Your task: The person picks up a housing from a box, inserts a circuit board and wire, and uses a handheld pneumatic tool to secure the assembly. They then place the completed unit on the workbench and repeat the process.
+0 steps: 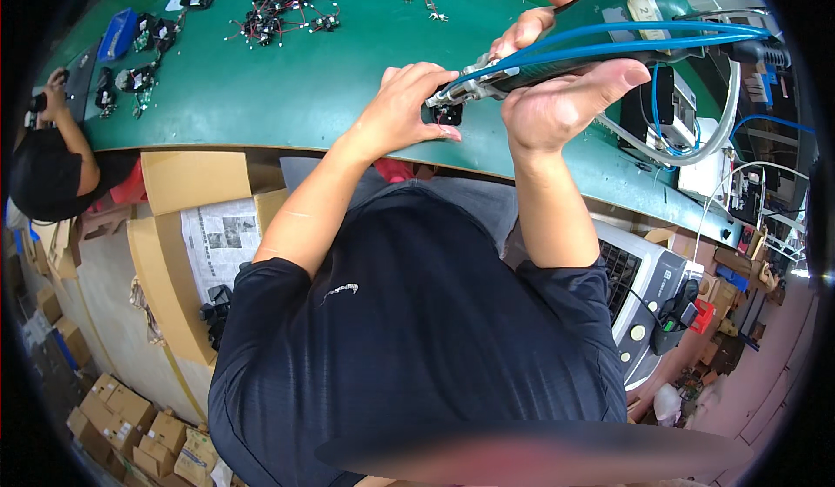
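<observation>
My right hand (pixel 557 109) is wrapped around a green powered screwdriver (pixel 600 39) with blue air tubes (pixel 626 31) along its body. Its metal nose (pixel 474 89) slants down to the left. Under the tip sits a small black part (pixel 448 115) with thin red wire, on the green table (pixel 348 48). My left hand (pixel 400 104) curls around that part, thumb on the near side and fingers on the far side, close to the screwdriver's tip. The exact point where the tip meets the part is too small to make out.
A heap of black parts with red wires (pixel 283 9) lies at the far side. Further left are a blue tray (pixel 118 35) and more black parts (pixel 156 30). A co-worker (pixel 56 165) works at far left. An open cardboard box (pixel 174 270) stands below the edge; a white machine (pixel 644 304), right.
</observation>
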`<control>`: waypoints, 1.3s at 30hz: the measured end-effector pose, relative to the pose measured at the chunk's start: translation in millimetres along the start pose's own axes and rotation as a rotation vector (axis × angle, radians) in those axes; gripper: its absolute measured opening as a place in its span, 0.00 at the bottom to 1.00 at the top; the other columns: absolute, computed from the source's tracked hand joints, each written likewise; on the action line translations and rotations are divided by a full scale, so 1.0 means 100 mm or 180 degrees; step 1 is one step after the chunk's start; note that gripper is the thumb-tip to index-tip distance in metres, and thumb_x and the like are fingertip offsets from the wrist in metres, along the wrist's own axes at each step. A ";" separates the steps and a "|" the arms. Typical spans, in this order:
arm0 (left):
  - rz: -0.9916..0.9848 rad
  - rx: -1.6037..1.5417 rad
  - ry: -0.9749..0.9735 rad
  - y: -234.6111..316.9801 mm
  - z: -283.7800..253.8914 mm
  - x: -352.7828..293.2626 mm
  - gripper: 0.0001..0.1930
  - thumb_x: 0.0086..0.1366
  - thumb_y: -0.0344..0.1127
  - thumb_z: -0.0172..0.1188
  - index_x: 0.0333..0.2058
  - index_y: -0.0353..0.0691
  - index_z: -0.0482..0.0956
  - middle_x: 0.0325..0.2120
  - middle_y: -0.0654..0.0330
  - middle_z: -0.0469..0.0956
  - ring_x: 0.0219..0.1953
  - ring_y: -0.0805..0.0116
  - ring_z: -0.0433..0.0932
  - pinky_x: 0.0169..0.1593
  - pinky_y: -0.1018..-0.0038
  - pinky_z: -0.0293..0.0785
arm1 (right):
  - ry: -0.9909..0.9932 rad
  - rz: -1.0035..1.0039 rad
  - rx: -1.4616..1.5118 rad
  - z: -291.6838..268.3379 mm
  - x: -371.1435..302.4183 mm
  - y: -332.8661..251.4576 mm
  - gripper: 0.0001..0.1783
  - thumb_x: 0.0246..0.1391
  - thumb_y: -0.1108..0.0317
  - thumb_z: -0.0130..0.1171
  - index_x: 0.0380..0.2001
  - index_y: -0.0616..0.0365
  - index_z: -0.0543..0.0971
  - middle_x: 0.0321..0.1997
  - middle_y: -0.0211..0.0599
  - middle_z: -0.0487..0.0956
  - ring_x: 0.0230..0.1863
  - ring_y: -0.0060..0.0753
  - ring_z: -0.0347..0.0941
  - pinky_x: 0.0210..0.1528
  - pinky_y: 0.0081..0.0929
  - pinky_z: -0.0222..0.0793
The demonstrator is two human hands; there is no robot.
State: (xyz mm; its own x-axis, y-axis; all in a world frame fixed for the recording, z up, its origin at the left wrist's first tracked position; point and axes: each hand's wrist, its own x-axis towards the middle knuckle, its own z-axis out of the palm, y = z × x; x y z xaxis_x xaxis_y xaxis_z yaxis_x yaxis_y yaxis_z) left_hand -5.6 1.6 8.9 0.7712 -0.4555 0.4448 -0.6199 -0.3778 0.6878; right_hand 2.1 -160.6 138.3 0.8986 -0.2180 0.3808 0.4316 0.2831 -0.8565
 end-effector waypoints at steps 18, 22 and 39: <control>0.0015 -0.0004 0.0005 0.01 0.00 -0.02 0.44 0.43 0.56 0.80 0.57 0.41 0.77 0.51 0.58 0.78 0.54 0.57 0.76 0.56 0.63 0.65 | 0.0065 0.0022 0.0103 -0.01 -0.01 0.02 0.64 0.48 0.08 0.25 0.53 0.63 0.72 0.26 0.38 0.74 0.23 0.34 0.71 0.27 0.31 0.71; 0.0031 -0.0064 0.0018 -0.03 0.00 -0.03 0.44 0.42 0.55 0.81 0.57 0.41 0.77 0.51 0.59 0.79 0.54 0.57 0.76 0.56 0.63 0.65 | 0.0050 -0.0069 -0.0397 0.11 -0.05 -0.04 0.63 0.48 0.08 0.25 0.50 0.62 0.72 0.26 0.38 0.74 0.23 0.34 0.70 0.27 0.31 0.71; -0.0572 0.0705 0.0252 -0.57 -0.47 1.04 0.41 0.52 0.45 0.76 0.64 0.41 0.71 0.59 0.51 0.72 0.64 0.51 0.71 0.65 0.55 0.65 | 0.0366 -0.1361 -0.1154 -0.39 0.41 -0.95 0.18 0.73 0.61 0.50 0.55 0.61 0.61 0.37 0.41 0.76 0.33 0.28 0.74 0.37 0.27 0.73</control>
State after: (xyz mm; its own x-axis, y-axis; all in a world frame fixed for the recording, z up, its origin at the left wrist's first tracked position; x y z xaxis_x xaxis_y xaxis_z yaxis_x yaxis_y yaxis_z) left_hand 117.0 13.5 43.3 0.8750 -0.3043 0.3765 -0.4822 -0.6175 0.6215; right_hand -5.0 -233.0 221.2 0.6268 -0.3486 0.6968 0.6821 -0.1869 -0.7070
